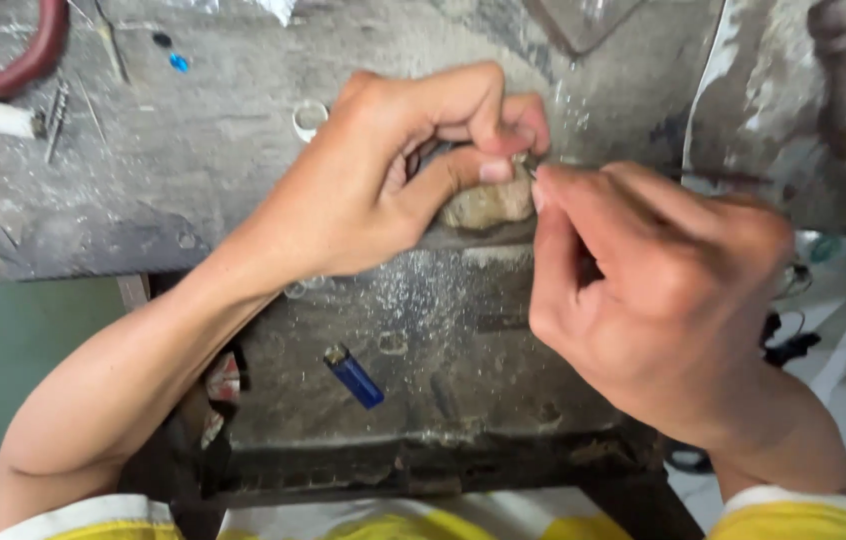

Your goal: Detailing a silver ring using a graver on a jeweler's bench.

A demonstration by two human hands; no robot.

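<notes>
Grey, scuffed workbench (193, 190), metal filings strewn. Far left corner: red-handled pliers (13, 65); beside them, loose nails (55, 118). Near front edge: blue lighter (353, 376). Centre: left hand (383, 175), fingers curled, thumb and forefinger pinching a small item, mostly hidden, against a worn wooden peg (488, 205). Right hand (653, 290), fingertips pressed together on a thin tool or wire, touching that item. Judged tiny, light, stiff, easily dropped; hold by edges.

The rough, matt grey stone-like workbench top (243, 150), dusted with glittering filings, carries a glossy blue plastic lighter (354, 376) on its lower shelf, smooth red-handled metal pliers (3, 75) at its far left corner, and a dull, rough tan lump (488, 205) at its front edge.
</notes>
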